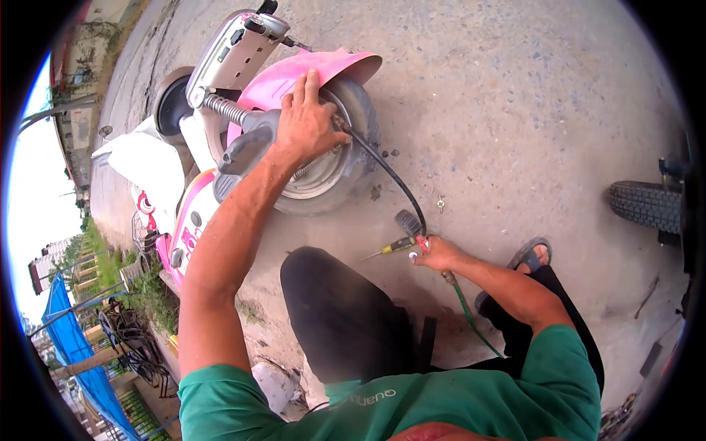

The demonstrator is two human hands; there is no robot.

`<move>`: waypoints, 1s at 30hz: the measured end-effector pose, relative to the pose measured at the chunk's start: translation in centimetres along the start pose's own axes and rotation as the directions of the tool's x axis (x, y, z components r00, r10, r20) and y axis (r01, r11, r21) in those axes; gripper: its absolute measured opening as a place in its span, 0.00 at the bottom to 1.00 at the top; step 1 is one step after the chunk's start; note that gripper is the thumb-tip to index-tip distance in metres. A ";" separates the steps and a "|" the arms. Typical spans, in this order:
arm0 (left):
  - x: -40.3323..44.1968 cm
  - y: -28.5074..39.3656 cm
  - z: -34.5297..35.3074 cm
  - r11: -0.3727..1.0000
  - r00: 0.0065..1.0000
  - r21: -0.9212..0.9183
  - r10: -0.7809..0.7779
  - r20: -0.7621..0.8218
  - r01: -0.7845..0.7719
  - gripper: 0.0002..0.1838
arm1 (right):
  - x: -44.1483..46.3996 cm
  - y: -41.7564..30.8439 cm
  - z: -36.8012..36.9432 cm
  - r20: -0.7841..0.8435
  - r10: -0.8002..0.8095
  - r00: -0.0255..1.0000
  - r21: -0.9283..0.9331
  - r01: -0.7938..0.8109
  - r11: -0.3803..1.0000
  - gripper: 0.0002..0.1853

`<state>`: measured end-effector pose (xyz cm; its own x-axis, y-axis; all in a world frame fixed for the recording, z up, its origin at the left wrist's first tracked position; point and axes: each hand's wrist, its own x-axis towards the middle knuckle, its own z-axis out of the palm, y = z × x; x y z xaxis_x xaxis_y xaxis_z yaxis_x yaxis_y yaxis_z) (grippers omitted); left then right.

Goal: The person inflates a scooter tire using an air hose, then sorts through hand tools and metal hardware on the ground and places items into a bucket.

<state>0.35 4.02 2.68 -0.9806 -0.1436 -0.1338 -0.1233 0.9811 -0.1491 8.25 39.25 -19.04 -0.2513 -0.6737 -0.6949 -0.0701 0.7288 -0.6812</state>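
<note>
My left hand point(305, 121) rests on the scooter's pink mudguard point(331, 73), fingers stretched out and thumb apart, beside the rear wheel point(357, 165). Close to its thumb and palm, the metal end of a black hose point(397, 176) meets the wheel; the exact joint is partly hidden. My right hand point(437, 253) is closed around a red-handled tire inflator point(422, 243). A round black gauge point(407, 220) shows beside it, and a green air hose point(467, 312) runs from its lower end. Near that hand lies a yellow-and-black screwdriver point(396, 247).
A small metal piece point(440, 203) lies on the concrete ground point(515, 132). Another vehicle's tire point(646, 206) stands at the right. My sandalled foot point(533, 256) is near my right forearm. Bicycles point(129, 342) and a blue tarp point(81, 360) are at the left.
</note>
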 end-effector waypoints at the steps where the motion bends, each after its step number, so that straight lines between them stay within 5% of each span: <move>1: 0.0 0.0 0.0 1.000 1.000 -0.005 0.003 -0.002 -0.003 0.30 | -0.1 -0.8 -1.4 0.111 0.033 0.993 -0.136 -0.017 0.991 0.32; 3: 0.0 0.1 -0.3 1.000 1.000 0.006 -0.003 0.025 0.003 0.31 | 0.1 -3.5 -5.3 0.308 0.140 0.941 -0.400 -0.005 0.916 0.33; 5: 0.0 0.3 -0.9 0.999 0.996 0.040 -0.024 0.085 0.021 0.35 | -0.2 -6.9 -9.6 0.233 0.146 0.961 -0.518 -0.004 0.855 0.33; 7: 0.1 0.0 -1.1 0.997 0.993 0.076 -0.014 0.114 0.006 0.33 | 0.5 -8.2 -12.5 -0.085 -0.126 0.988 -0.349 0.089 0.933 0.33; 11: 0.8 -2.3 -2.7 0.988 0.972 0.107 0.086 0.218 -0.111 0.28 | 0.9 -17.1 -15.9 -0.448 -0.303 0.841 -0.231 0.219 0.948 0.31; 14: 0.9 -3.8 -1.8 0.957 0.977 0.229 0.147 0.157 -0.181 0.24 | 2.9 -21.0 -15.8 -0.424 -0.332 0.842 -0.310 0.209 0.927 0.29; 18: 0.4 -2.8 0.2 0.982 0.997 0.172 0.076 0.006 -0.076 0.21 | 4.1 -23.3 -15.6 -0.458 -0.385 0.801 -0.416 0.189 0.890 0.29; 23: 0.2 -2.4 0.9 0.979 0.994 0.182 0.101 -0.050 -0.090 0.14 | 5.1 -23.8 -14.5 -0.523 -0.483 0.702 -0.469 0.237 0.851 0.26; 30: 0.0 -2.6 1.0 0.963 0.976 0.211 0.192 -0.103 -0.167 0.13 | 6.1 -24.4 -14.5 -0.534 -0.458 0.711 -0.480 0.190 0.856 0.27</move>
<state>0.79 1.37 2.07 -0.9964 0.0612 -0.0587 0.0772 0.9415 -0.3281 -5.53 19.16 -3.32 -0.6623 -0.7469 -0.0589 -0.5717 0.5547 -0.6046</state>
